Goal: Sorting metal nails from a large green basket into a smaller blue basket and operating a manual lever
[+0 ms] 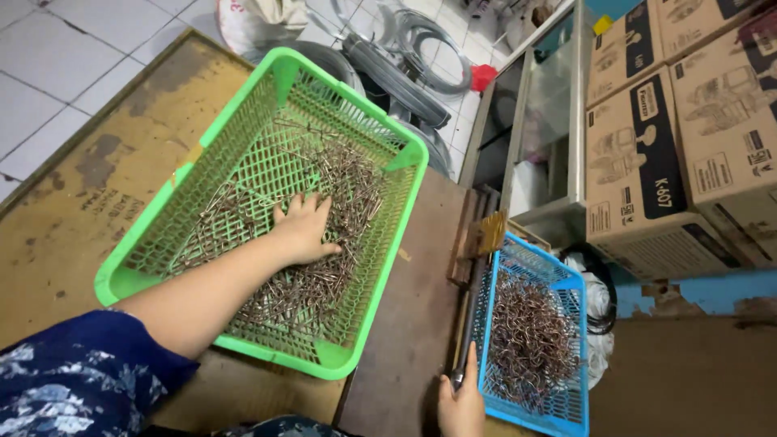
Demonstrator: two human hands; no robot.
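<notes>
Green basket [174, 231] is sitting at centre-left on the worn table [81, 194], holding loose thin metal pins [340, 202]. Left hand [303, 231] is pressing flat onto them, fingers slightly spread. They look light, stiff and prickly, best scooped in bunches. Right hand [461, 405], bottom centre, is pinching a metal rod [471, 316] beside the blue basket [579, 340].

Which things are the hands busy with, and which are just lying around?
In use:
left hand in green plastic mesh basket, on thin brown metal pins
right hand on dark metal rod beside blue plastic mesh basket of bent brown hooks

Lying about:
brown cardboard boxes
grey coiled wire
</notes>
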